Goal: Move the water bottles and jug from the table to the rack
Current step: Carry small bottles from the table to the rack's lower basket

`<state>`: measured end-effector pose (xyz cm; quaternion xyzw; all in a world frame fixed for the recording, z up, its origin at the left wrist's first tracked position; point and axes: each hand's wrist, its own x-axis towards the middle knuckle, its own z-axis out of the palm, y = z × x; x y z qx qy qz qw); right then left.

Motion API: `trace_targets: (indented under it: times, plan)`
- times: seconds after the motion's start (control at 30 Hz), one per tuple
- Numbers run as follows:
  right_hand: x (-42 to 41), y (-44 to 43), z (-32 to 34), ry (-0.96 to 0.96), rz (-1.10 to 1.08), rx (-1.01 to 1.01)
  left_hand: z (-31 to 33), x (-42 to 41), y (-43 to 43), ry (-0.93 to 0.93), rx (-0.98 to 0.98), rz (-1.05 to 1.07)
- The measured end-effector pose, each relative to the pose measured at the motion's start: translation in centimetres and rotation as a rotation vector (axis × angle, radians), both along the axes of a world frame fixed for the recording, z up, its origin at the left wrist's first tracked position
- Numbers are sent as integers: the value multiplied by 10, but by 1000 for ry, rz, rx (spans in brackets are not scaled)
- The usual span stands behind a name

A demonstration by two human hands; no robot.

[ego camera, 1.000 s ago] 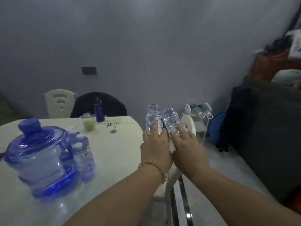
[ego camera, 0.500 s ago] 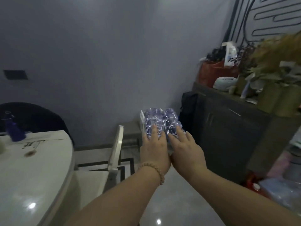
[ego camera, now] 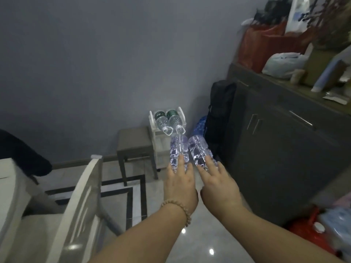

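A person's left hand [ego camera: 179, 184], a bead bracelet [ego camera: 180, 208] at the wrist, grasps one clear bottle [ego camera: 178, 151] and the right hand [ego camera: 218, 185] grasps a second clear bottle [ego camera: 199, 151], both held out in the air over the floor with the fingers laid along their upper sides; the thumbs are hidden. Half a second ago the two bottles were pressed side by side and covered what stood behind them; now a narrow gap shows between them. The white rack [ego camera: 151, 118] appears in full just beyond their far ends, against the grey wall. Two green-labelled bottles [ego camera: 161, 119] lie side by side on its top tier, caps pointing toward the camera. The view has swung down and to the right since a second ago, when the jug stood in sight on the table [ego camera: 8, 188]; only the table's near edge remains at far left, with a white chair [ego camera: 83, 186] beside it. A grey stool [ego camera: 134, 143] stands just left of the rack, a black backpack [ego camera: 220, 111] and dark cabinet [ego camera: 275, 141] to its right.
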<state>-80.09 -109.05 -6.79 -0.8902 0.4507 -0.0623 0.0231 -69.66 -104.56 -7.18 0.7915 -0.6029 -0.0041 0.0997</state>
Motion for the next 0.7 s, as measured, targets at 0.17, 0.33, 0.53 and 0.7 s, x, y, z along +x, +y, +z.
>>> trace_targets:
  times: [0.17,0.33,0.53,0.7]
  plan:
    - [33,-90,-36,60,4,90,-50,43,-94,70,216,26]
    - [67,-164,-63,68,49,159,-61,72,-159,189,300,94]
    - [113,-262,-122,113,177,172,-104,110,-241,228,356,247]
    - [145,-358,-189,154,358,169,-158,140,-316,271,453,401]
